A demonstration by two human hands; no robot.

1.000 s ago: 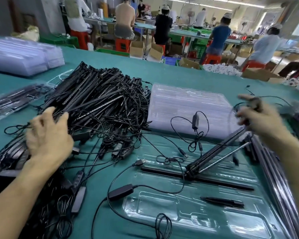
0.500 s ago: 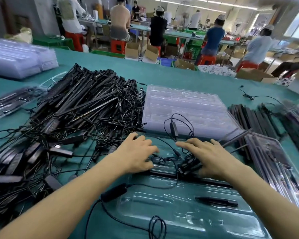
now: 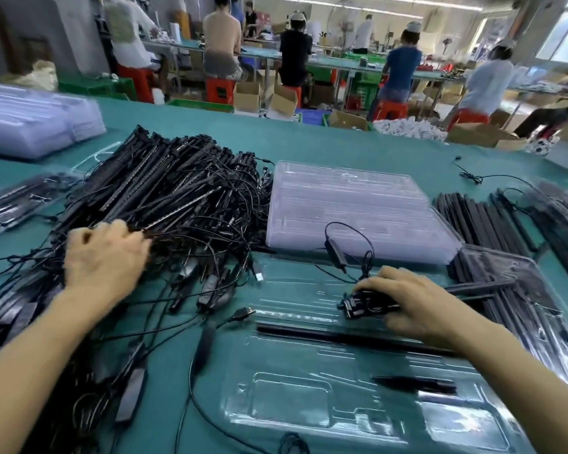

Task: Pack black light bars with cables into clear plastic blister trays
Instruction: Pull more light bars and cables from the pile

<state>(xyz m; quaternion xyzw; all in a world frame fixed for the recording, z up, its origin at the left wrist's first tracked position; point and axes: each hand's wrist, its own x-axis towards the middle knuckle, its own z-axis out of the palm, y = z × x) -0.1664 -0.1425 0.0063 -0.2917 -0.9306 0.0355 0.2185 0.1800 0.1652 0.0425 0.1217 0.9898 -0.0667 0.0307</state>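
Bar lies left to right over tray

My right hand (image 3: 417,306) grasps the bar (image 3: 479,286) at its cabled left end, on the tray (image 3: 309,404) upper slot; the free end points right. My left hand (image 3: 105,253) rests on the pile (image 3: 177,198), well to the left; blur hides its grip, so I cannot tell

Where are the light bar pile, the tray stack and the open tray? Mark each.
light bar pile (image 3: 177,188): head view, middle of the heap.
tray stack (image 3: 358,208): head view, top face.
open tray (image 3: 292,401): head view, bare near compartment.
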